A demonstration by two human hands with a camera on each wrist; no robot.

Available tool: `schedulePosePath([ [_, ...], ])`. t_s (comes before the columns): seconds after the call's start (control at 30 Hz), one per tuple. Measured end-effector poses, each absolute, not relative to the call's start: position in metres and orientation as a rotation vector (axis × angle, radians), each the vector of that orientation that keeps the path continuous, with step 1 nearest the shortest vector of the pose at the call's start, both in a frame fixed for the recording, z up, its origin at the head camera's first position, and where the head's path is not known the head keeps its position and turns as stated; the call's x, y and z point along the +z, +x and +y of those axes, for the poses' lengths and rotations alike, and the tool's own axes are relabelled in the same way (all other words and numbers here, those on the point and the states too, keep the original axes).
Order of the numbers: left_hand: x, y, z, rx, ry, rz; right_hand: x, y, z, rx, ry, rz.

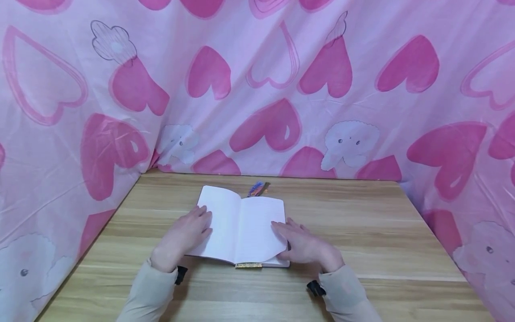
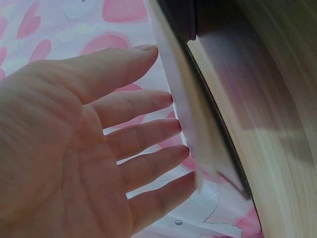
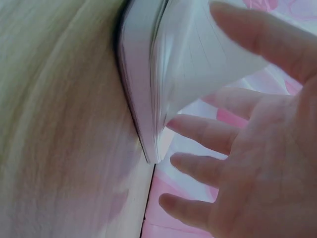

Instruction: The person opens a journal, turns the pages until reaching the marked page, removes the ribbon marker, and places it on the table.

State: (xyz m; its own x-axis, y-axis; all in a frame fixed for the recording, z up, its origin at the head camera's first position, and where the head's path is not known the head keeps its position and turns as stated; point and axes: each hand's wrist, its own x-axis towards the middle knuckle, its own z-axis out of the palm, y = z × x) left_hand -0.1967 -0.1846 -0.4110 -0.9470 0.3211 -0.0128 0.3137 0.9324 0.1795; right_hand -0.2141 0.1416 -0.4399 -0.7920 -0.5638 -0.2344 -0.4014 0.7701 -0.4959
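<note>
An open notebook (image 1: 261, 228) with blank-looking left pages and faintly lined right pages lies on the wooden table. My left hand (image 1: 183, 235) rests along its left page edge, fingers extended; in the left wrist view the fingertips (image 2: 173, 126) meet the edge of the pages. At the lower right corner is my right hand (image 1: 303, 241), its index finger over the page. The right page's lower corner lifts away from the sheets beneath. In the right wrist view, the thumb (image 3: 247, 34) overlaps this raised page (image 3: 208, 54), and the other fingers are spread.
A gold patterned strip (image 1: 248, 265) sticks out below the notebook's spine. Beyond its top edge lies a small blue and brown feather-like piece (image 1: 259, 188). Pink heart-print cloth (image 1: 265, 89) hangs around the back and sides of the table (image 1: 342, 210).
</note>
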Motion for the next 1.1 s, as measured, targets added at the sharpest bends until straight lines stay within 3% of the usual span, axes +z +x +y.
schedulePosePath([
  [0.27,-0.413,-0.196,-0.185,0.234,0.576,3.111,-0.439,-0.219,0.135,-0.710,-0.914,2.829],
  [0.57,-0.416,-0.197,-0.177,0.214,0.738,3.182,-0.438,-0.214,0.121,-0.806,-0.882,2.966],
  [0.73,-0.420,-0.199,-0.170,0.249,0.803,3.149,-0.442,-0.210,0.108,-1.081,-0.862,2.965],
  [1.1,-0.429,-0.203,-0.163,0.411,0.907,3.298,-0.442,-0.204,0.058,-1.840,-0.534,2.595],
])
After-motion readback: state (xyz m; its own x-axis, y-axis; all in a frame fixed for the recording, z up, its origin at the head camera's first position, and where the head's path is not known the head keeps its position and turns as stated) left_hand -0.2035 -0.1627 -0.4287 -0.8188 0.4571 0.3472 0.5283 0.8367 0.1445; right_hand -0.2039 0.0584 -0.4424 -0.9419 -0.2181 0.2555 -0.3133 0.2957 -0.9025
